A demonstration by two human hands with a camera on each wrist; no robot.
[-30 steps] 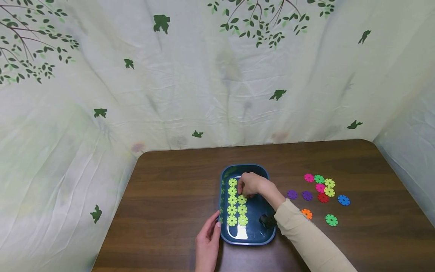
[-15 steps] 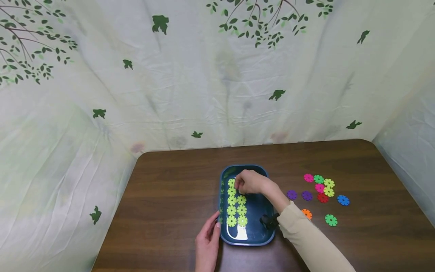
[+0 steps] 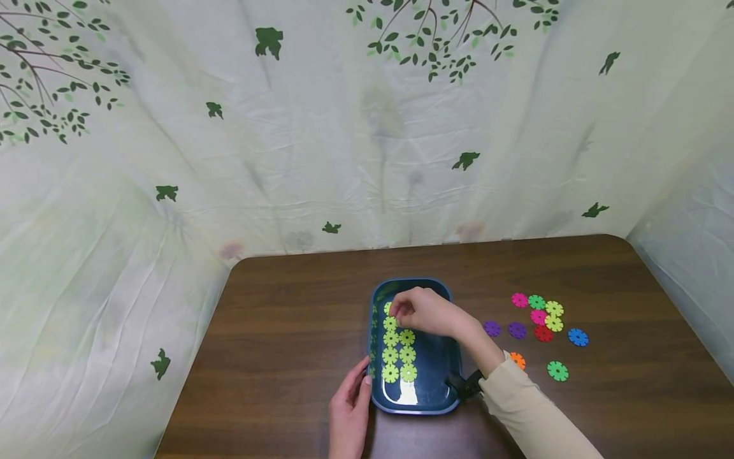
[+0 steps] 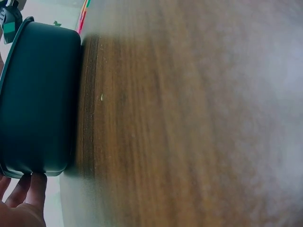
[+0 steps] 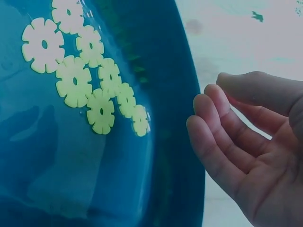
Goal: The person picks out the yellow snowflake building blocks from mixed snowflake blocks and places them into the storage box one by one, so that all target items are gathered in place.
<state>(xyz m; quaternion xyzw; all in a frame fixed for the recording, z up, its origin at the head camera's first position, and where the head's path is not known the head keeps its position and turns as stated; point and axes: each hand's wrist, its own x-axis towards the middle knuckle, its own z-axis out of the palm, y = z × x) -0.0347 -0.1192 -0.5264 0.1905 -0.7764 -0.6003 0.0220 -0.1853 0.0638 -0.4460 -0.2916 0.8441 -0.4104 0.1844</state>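
A dark blue tray holds two columns of yellow-green notched plastic discs, the left column longer. My right hand hovers over the tray's upper part and partly hides the top discs. In the right wrist view, its fingers are loosely bent, thumb near the index fingertip, with no disc between them. At the tray's left side my left hand touches the wall with fairly straight fingers. The left wrist view shows its fingertips against the tray's outer wall.
Right of the tray lie loose discs on the wooden table: purple discs, a red disc, a blue disc, a green disc, an orange disc, and pink and yellow ones. A leaf-printed cloth hangs behind.
My right hand has shifted slightly left and lifted from the top of the second column of discs. The left hand and the tray keep their places.
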